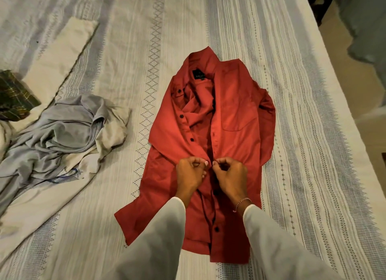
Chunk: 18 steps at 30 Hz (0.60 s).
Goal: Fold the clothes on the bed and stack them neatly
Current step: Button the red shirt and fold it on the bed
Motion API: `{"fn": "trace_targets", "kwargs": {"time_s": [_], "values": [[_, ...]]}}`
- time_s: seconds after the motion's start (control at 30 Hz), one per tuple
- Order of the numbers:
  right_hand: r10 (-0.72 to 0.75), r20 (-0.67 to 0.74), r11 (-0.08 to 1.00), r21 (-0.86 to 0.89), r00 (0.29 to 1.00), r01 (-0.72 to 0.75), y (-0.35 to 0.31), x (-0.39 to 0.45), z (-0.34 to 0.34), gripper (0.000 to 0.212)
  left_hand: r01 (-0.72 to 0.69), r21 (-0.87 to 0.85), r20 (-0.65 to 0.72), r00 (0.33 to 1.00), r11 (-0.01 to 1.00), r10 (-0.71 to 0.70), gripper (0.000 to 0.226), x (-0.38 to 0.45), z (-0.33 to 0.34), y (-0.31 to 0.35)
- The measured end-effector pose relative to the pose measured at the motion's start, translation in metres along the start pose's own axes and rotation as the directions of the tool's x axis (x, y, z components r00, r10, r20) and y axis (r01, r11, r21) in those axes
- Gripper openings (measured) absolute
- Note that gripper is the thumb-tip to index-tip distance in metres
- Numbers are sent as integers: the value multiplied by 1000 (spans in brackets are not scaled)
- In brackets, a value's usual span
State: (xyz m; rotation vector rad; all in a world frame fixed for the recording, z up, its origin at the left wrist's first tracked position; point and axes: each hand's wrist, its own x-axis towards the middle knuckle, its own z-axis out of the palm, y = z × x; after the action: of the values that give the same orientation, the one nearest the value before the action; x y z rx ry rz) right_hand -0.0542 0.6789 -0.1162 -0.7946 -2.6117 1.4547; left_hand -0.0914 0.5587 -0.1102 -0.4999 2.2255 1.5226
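Note:
A red button-up shirt (234,121) lies front side up in the middle of the bed, collar pointing away from me, its upper front open and its sleeves tucked in at the sides. My left hand (191,173) pinches the left front edge of the shirt at mid-height. My right hand (228,173) pinches the right front edge right beside it, fingers curled. The two edges meet between my hands. A crumpled grey garment (62,129) lies to the left on the bed.
The bed carries a white cover with grey patterned stripes (292,50). A long cream garment (60,58) lies under the grey one on the left. A dark plaid cloth (14,96) sits at the left edge. The bed's right edge (342,91) borders the floor.

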Motion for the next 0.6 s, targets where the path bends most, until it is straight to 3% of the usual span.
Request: {"fn": "trace_targets", "kwargs": {"time_s": [0.17,0.37,0.6], "values": [[-30,-20,990,136,999,33,1,-2,-4,2,-29,-40,74,997,999,32,16,1,6,10],[-65,-71,994,86,995,71,4,-4,-7,9,-16,-30,129,991,999,20,14,2,7,14],[-67,32,988,140,997,62,0,-7,-12,13,-3,-24,110,994,1000,6,13,6,5,12]]}}
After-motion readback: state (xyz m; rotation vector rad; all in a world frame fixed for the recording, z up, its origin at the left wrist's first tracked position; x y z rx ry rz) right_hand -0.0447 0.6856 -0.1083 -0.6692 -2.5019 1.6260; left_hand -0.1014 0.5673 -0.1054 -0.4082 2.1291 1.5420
